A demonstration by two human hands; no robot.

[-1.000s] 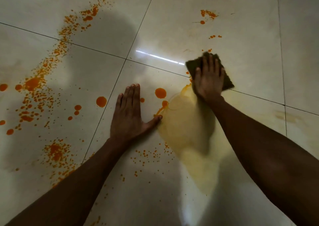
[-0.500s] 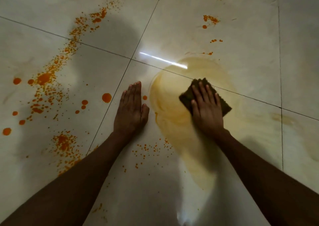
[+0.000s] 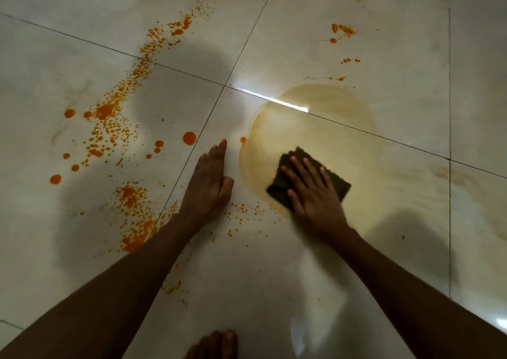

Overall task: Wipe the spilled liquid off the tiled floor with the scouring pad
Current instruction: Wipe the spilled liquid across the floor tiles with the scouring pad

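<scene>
1. Pale glossy tiled floor (image 3: 411, 43) filled the whole view, crossed by thin dark grout lines (image 3: 175, 67).
2. Toward the floor's left edge, orange splatter (image 3: 104, 111) ran in an arc of drops and specks, untouched and well apart from the pad.
3. Near the middle, the left hand (image 3: 205, 185) lay flat on the tile, fingers together, holding nothing, apparently bracing.
4. Just right of it spread a thin yellowish smear (image 3: 315, 106).
5. On that smear, the right hand (image 3: 315, 196) pressed down with fingers spread on the dark scouring pad (image 3: 285, 177).
6. At the bottom edge, a bare foot (image 3: 216, 345) showed.
7. Likely risk: a saturated pad would spread the film wider rather than lift it, and the wet gloss could let the bracing hand or foot slip.
</scene>
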